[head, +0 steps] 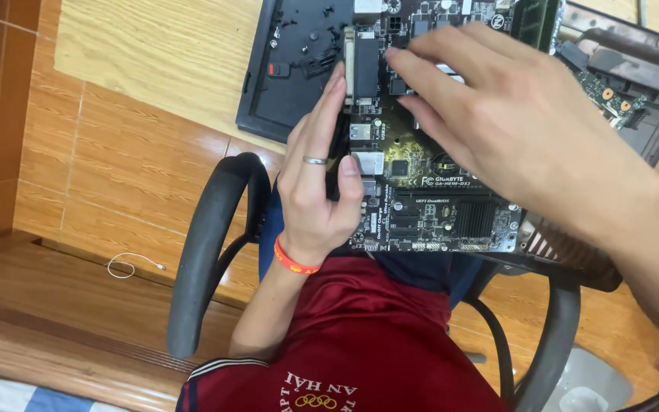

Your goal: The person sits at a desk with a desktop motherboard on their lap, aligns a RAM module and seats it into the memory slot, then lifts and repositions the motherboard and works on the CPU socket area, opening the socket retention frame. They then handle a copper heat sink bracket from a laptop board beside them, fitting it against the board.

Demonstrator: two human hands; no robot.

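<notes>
**Two hands on a bare circuit board**

Left of the flat black rectangular circuit board (429,191), the left hand (318,183), wearing a silver ring, grips the board's port-studded edge, thumb pressed on top. The right hand (512,122) lies across the board's upper part, fingers spread flat, clasping nothing. The board overhangs the pale wooden tabletop (154,53).

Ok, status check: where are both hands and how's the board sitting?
Left hand grips the motherboard by its left edge. Right hand spread flat on top, fingers near the port block. Board hangs off the desk edge; chair armrest underneath.
</notes>
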